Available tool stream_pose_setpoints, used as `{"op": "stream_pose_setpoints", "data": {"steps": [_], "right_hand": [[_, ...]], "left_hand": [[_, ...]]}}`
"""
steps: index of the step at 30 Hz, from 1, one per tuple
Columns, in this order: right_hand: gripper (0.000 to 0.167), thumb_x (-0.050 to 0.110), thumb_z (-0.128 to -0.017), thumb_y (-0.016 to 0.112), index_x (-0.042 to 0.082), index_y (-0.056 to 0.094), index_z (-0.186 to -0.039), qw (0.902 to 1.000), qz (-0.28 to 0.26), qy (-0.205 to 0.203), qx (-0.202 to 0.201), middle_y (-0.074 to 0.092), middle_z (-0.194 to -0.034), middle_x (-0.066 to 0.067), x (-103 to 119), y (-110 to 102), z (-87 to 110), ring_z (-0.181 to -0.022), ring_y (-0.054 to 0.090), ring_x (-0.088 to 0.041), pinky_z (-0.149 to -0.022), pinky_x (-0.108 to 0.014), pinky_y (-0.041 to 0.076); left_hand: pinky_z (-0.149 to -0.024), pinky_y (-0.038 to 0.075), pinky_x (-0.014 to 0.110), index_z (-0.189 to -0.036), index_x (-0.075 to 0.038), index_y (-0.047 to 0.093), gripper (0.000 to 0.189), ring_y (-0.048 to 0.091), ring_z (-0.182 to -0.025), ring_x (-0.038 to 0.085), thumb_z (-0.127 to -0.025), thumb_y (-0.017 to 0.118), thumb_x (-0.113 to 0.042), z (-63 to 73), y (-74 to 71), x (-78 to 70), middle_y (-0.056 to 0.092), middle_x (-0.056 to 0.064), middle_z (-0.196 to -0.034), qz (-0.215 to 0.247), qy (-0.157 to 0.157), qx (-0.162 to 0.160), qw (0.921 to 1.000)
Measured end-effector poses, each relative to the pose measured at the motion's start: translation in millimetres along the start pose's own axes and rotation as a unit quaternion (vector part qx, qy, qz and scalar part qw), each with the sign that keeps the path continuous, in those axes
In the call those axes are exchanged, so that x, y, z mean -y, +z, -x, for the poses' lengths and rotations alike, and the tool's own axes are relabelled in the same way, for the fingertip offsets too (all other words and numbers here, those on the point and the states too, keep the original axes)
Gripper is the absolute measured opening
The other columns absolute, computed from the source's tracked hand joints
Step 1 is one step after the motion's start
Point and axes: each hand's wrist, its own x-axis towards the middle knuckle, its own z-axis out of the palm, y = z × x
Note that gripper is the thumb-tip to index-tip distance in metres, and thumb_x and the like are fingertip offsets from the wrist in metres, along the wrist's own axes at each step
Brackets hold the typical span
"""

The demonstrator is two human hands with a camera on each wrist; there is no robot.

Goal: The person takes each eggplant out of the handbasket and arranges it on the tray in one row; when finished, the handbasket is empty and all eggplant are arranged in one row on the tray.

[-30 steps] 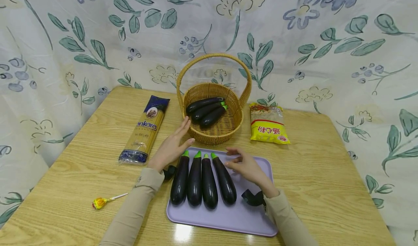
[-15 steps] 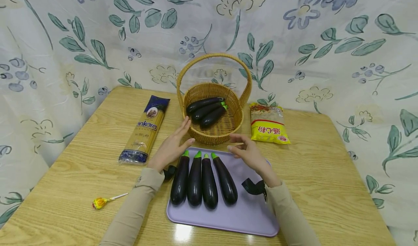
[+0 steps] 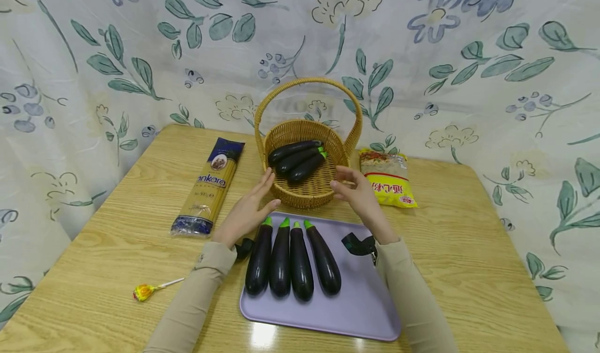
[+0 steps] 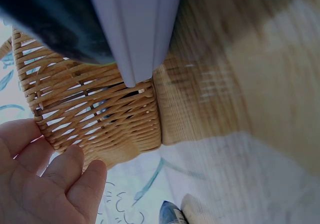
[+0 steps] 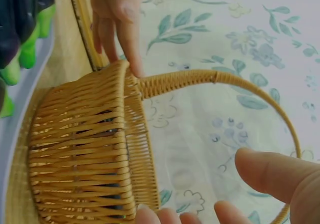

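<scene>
A wicker basket (image 3: pixel 307 202) with a tall arched handle stands behind a purple tray (image 3: pixel 323 316). Three dark eggplants (image 3: pixel 300 160) lie in the basket's left part. Several more eggplants (image 3: pixel 302 269) lie side by side on the tray, green stems toward the basket. My left hand (image 3: pixel 248 212) is at the basket's left front, fingers extended; in the left wrist view its fingertips meet the woven wall (image 4: pixel 100 119). My right hand (image 3: pixel 363 202) is beside the basket's right front, fingers loosely bent and holding nothing. Whether it touches the rim (image 5: pixel 122 149) I cannot tell.
A spaghetti packet (image 3: pixel 208 186) lies left of the basket. A yellow food packet (image 3: pixel 389 181) lies to its right, partly behind my right hand. A lollipop (image 3: pixel 145 291) rests at front left. A floral curtain (image 3: pixel 300 40) hangs behind the wooden table (image 3: pixel 469 249).
My right hand has moved forward from above the tray beside the rightmost eggplant to the basket's right front. My left hand has stayed in place.
</scene>
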Motion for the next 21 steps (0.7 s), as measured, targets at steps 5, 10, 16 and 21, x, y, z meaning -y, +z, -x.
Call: {"op": "stream_pose_setpoints", "data": {"steps": [5,10,16,21], "right_hand": [[0.052,0.019,-0.099,0.056,0.01,0.039,-0.147,0.9995,-0.022,0.022,0.004,0.043,-0.143,-0.018,11,3,-12.7,-0.125,0.052,-0.034,-0.103,-0.049,0.048],[0.053,0.021,-0.101,0.051,0.01,0.033,-0.15,0.998,-0.048,0.039,0.015,0.037,-0.148,-0.019,21,8,-24.0,-0.134,0.045,-0.033,-0.107,-0.051,0.044],[0.054,0.023,-0.101,0.051,0.008,0.032,-0.15,0.9971,-0.052,0.053,0.015,0.036,-0.149,-0.019,24,13,-36.7,-0.136,0.042,-0.033,-0.108,-0.051,0.043],[0.055,0.026,-0.101,0.051,0.008,0.032,-0.149,0.9963,-0.05,0.068,0.012,0.034,-0.15,-0.019,24,16,-47.3,-0.137,0.041,-0.033,-0.109,-0.05,0.042]], "left_hand": [[-0.115,0.028,0.057,-0.157,-0.019,0.012,0.072,0.025,-0.147,0.033,-0.1,0.046,-0.048,-0.2,-1.0,-0.5,0.001,-0.006,-0.165,0.0,-0.001,0.0,1.0],[-0.115,0.029,0.056,-0.157,-0.018,0.012,0.072,0.024,-0.147,0.033,-0.1,0.047,-0.046,-0.4,-0.9,-0.6,0.002,-0.004,-0.165,0.0,0.001,-0.001,1.0],[-0.115,0.028,0.056,-0.157,-0.018,0.012,0.071,0.024,-0.147,0.033,-0.1,0.05,-0.039,-1.4,-0.1,-1.2,0.004,-0.001,-0.166,0.004,0.005,-0.003,1.0],[-0.115,0.028,0.057,-0.157,-0.017,0.013,0.072,0.024,-0.147,0.034,-0.1,0.048,-0.044,-0.7,0.0,-1.7,0.004,0.001,-0.165,0.001,0.01,-0.003,0.9999]]}}
